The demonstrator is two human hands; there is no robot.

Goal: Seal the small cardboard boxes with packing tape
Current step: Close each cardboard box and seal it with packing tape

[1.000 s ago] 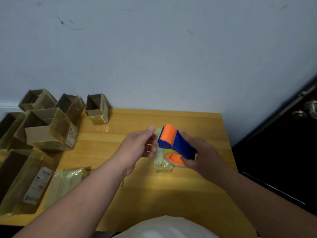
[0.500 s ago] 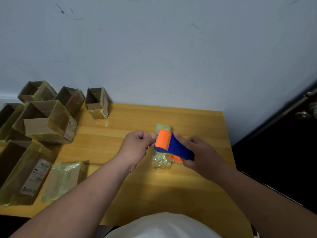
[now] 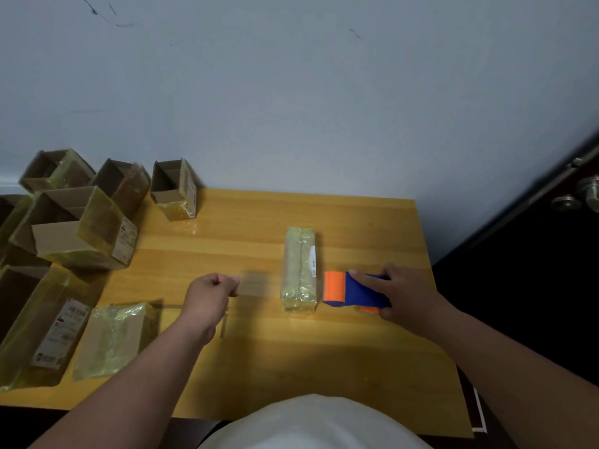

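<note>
Far left: a cluster of open brown cardboard boxes (image 3: 81, 228), partly taped, lying or tilted with mouths exposed; nothing can be made out in them. Beside them, a flat tape-wrapped parcel (image 3: 113, 338).

Left hand (image 3: 210, 294): fingers curled, apparently pinching a blurred strip of clear packing tape (image 3: 252, 285) stretched toward the centre.

Centre: small tape-covered cardboard box (image 3: 299, 268) on the yellow wooden table (image 3: 372, 222), long axis running away from the person, between both hands, nearer the right.

Right hand (image 3: 405, 294): fingers wrapped round the blue-and-orange tape dispenser (image 3: 353, 290), just beside the box's right flank.
</note>
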